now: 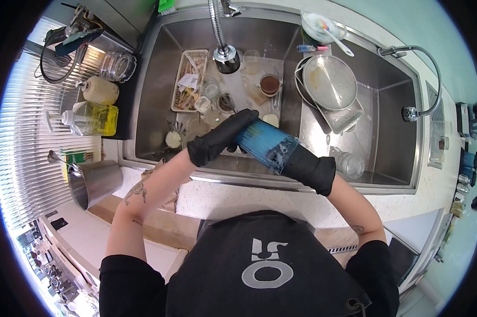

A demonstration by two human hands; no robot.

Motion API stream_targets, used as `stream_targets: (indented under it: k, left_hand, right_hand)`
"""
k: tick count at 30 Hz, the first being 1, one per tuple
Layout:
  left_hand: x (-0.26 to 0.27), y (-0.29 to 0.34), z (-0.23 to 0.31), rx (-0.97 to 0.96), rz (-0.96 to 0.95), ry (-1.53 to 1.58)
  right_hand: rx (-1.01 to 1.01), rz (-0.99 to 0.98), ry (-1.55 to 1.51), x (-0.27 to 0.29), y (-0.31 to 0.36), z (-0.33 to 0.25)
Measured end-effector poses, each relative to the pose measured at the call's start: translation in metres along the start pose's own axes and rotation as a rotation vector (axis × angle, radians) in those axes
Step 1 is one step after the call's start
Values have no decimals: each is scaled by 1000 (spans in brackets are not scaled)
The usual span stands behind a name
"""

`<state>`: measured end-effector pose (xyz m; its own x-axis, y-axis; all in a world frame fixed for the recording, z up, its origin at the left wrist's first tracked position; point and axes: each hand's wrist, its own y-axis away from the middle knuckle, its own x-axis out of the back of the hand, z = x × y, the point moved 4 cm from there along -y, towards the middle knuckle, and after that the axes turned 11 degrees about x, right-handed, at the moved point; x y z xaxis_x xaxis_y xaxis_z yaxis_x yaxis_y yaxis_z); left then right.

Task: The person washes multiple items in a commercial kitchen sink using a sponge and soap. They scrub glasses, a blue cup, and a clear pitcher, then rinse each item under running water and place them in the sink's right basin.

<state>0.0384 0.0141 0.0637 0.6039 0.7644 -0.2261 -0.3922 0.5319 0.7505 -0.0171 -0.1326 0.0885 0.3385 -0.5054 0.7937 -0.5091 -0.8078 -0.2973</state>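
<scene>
Both my hands wear black gloves over the front edge of a steel double sink (159, 79). My left hand (222, 134) grips the far end of a clear glass tumbler (266, 142) that looks blue and lies tilted on its side. My right hand (308, 168) goes into the tumbler's open end, so its fingers are hidden inside the glass. The left basin below holds several glasses, a cup of brown liquid (270, 84) and a white cutlery basket (188, 79). The pull-down tap head (226, 57) hangs above them.
The right basin holds a steel pan lid (328, 82), a container and glasses (349, 164). A bowl with a spoon (323, 26) sits behind the sink. On the left counter are a yellow soap bottle (93, 119), a jar (117, 66) and a steel jug (93, 182).
</scene>
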Motion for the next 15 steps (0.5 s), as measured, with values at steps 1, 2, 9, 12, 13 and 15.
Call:
stream_targets:
  k: [1,2,9,12,13,15]
  left_hand:
    - [-1,-4,0,-41,26,30]
    - [-5,-6,1,-77,44,63]
    - [-15,-14,2,-215,154,242]
    - [-11,-17,0,-225,213,316]
    - [-5,-20,-4,-205,224,381]
    - [-4,-24,-7,-185,230,475]
  right_hand:
    - [-72,43,-146,-2,2,6]
    - [-151,84,-295,-6,6,12]
    - [-547,295,-771,-12,78,48]
    - [-708,391,-786,-3,87,35]
    - [-654,555,-859,10,75,23]
    - [-604,678,-604,15,77,16]
